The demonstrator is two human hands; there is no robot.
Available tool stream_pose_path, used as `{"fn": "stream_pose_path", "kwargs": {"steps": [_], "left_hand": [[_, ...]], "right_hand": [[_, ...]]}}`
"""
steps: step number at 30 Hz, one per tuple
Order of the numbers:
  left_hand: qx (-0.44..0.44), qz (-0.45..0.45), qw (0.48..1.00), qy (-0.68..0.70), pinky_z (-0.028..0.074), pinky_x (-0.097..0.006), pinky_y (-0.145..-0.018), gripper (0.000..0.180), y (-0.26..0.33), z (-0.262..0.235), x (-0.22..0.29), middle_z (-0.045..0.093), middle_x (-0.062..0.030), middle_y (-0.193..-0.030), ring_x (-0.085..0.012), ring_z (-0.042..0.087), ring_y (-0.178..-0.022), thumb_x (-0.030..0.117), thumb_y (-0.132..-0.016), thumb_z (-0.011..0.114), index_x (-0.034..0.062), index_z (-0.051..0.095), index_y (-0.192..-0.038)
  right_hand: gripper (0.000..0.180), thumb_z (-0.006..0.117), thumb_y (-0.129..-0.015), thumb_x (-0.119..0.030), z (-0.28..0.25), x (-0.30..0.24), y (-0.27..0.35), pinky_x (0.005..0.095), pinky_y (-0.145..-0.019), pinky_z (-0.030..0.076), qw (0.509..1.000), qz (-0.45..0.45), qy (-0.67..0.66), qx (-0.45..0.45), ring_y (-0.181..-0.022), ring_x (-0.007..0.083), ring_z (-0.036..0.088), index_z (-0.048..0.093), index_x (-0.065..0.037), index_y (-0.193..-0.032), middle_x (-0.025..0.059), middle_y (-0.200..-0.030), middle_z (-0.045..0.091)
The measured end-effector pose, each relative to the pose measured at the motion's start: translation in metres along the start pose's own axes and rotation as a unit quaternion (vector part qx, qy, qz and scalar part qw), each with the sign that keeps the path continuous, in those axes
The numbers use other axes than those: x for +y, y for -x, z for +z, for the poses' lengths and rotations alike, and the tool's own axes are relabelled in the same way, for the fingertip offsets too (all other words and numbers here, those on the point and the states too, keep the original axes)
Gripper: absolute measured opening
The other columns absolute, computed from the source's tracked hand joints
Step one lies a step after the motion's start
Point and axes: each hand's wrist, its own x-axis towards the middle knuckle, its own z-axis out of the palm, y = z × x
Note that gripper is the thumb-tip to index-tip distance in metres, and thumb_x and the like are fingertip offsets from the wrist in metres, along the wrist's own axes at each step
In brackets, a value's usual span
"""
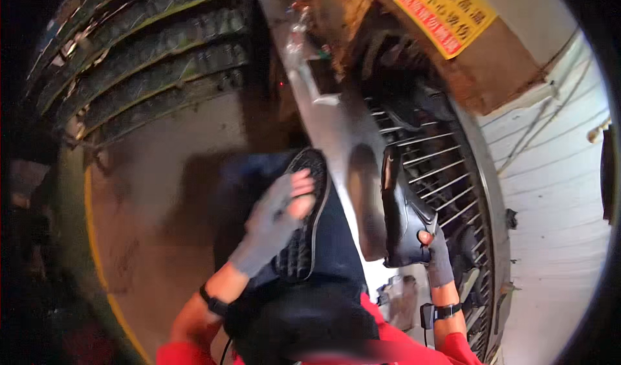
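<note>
Dull brown floor (142,203), yellow edge line (98,261)

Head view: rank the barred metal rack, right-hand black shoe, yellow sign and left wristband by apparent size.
1. Barred metal rack
2. Black shoe and yellow sign: too alike to rank
3. Left wristband

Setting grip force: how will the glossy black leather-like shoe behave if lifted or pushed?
The glossy black leather-like shoe probably holds its form: it shows no sag with the grey-gloved right hand gripping near one end. Its shine suggests it could be slippery. Its long shape makes sliding or tipping likelier than rolling.
</note>
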Motion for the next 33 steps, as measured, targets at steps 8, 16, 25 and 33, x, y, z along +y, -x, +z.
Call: {"fn": "stream_pose_path", "kwargs": {"steps": [8, 16, 25, 33], "left_hand": [[0.096, -0.060, 0.970, 0.213, 0.051, -0.025, -0.089, 0.055, -0.013, 0.025, 0.040, 0.064, 0.0019, -0.116, -0.0084, 0.059, -0.100, 0.021, -0.096, 0.077, 0.0053, 0.057, -0.145], [-0.040, 0.113, 0.990, -0.068, 0.043, -0.036, -0.115, 0.080, 0.021, 0.012, 0.084, 0.059, -0.0174, -0.144, -0.0250, 0.057, -0.134, 0.036, -0.089, 0.086, -0.0007, 0.051, -0.151], [0.002, 0.143, 0.940, -0.311, 0.057, -0.034, -0.085, 0.035, 0.028, -0.005, 0.112, 0.076, -0.0095, -0.105, -0.0226, 0.074, -0.095, 0.014, -0.086, 0.087, 0.0011, 0.073, -0.115], [0.070, 0.210, 0.902, -0.371, 0.057, -0.039, -0.089, 0.016, 0.029, 0.003, 0.099, 0.075, -0.0128, -0.097, -0.0336, 0.074, -0.095, 0.015, -0.100, 0.069, 0.0023, 0.071, -0.109]], "right_hand": [[0.079, 0.077, -0.088, -0.045, 0.147, -0.042, 0.033, 0.0368, -0.103, 0.052, 0.982, -0.026, 0.145, -0.118, -0.115, 0.0185, 0.066, 0.056, 0.000, -0.149, 0.0107, -0.125, 0.071], [0.106, 0.043, -0.095, -0.085, 0.175, 0.012, 0.013, 0.0421, -0.113, 0.051, 0.937, 0.141, -0.158, -0.278, -0.130, 0.0312, 0.063, 0.044, 0.002, -0.155, 0.0209, -0.149, 0.058], [0.111, 0.040, -0.092, -0.089, 0.178, 0.011, 0.023, 0.0455, -0.113, 0.050, 0.923, 0.147, -0.180, -0.306, -0.128, 0.0358, 0.063, 0.045, 0.003, -0.154, 0.0249, -0.145, 0.059], [0.115, 0.037, -0.089, -0.092, 0.181, 0.013, 0.018, 0.0486, -0.112, 0.050, 0.918, 0.148, -0.198, -0.309, -0.126, 0.0398, 0.063, 0.046, 0.003, -0.153, 0.0284, -0.142, 0.059]]}}
